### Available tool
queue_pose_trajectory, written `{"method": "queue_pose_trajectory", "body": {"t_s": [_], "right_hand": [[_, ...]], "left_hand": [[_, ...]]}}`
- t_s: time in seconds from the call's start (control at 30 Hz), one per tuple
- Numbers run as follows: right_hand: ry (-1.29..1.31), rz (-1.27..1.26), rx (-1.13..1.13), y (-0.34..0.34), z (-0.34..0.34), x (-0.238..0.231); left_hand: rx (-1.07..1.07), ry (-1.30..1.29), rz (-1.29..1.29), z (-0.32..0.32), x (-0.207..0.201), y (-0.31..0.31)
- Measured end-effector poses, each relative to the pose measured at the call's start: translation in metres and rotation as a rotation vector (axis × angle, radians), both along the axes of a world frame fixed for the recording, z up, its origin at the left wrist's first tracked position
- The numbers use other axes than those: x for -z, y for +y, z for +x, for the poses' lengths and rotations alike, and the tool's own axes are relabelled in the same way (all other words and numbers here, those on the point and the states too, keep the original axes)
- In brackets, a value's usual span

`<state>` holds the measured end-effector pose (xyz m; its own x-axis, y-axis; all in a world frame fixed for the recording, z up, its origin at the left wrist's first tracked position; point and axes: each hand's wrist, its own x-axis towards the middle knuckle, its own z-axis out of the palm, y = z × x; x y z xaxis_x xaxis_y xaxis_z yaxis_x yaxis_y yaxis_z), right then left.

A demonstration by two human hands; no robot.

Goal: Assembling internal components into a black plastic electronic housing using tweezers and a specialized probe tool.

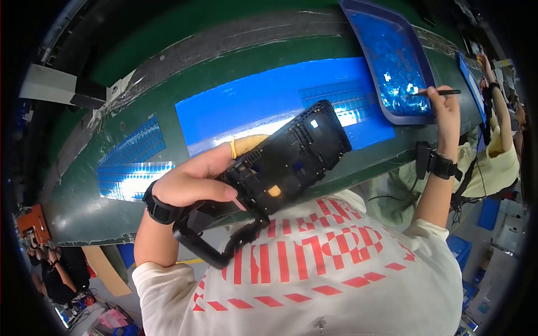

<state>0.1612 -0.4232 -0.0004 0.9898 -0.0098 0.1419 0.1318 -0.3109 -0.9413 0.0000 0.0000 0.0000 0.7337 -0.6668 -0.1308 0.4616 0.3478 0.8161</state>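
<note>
My left hand (196,179) is closed around a black plastic device housing (291,157), held tilted above the front edge of the bench. Its open inside faces up, showing ribs, a small white patch and a yellowish patch. A black frame-like loop (207,252) hangs at its lower end. Yellow finger cots (246,144) cover fingers of this hand. At the right, my right hand (445,112) pinches a slim black pen-like tool (448,92) over the near right rim of a grey-blue tray (386,115). Many small shiny blue film pieces (392,56) lie in the tray.
A blue mat (224,112) lies on the green bench (73,185), with a sheet of blue film pieces (336,96) on it. More film sheets (134,173) rest at the left, near a white-and-black bracket (61,87). Other people sit at the far right and lower left.
</note>
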Motion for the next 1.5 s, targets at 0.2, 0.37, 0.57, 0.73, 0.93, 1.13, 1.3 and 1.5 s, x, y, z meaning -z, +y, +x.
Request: {"method": "queue_pose_trajectory", "body": {"t_s": [0.2,0.37,0.57,0.73,0.93,1.13,1.3,1.5], "right_hand": [[-0.139,-0.091,-0.072,0.025,-0.010,-0.006],[-0.204,0.023,-0.114,0.025,-0.021,-0.020],[-0.397,0.112,-0.143,0.050,-0.030,-0.044],[-0.358,0.019,-0.230,0.087,-0.039,-0.062],[-0.208,-0.229,-0.334,0.120,0.015,-0.086],[-0.029,-1.151,-0.327,0.198,0.124,-0.123],[-0.031,-1.354,-0.260,0.249,0.181,-0.086],[0.132,-1.294,-0.152,0.281,0.177,-0.043]], "left_hand": [[-0.168,0.058,0.194,0.007,-0.013,0.007],[-0.512,-0.253,0.758,0.040,-0.078,0.039],[-0.583,-0.564,2.013,0.173,-0.085,0.138],[-0.821,-0.814,1.817,0.197,-0.040,0.105],[-0.470,-0.472,0.745,0.089,-0.044,0.005],[-0.460,-0.142,0.328,0.019,-0.043,-0.001],[-0.555,-0.221,0.188,0.011,-0.036,0.012],[-0.612,-0.188,0.110,0.015,-0.038,0.010]]}}
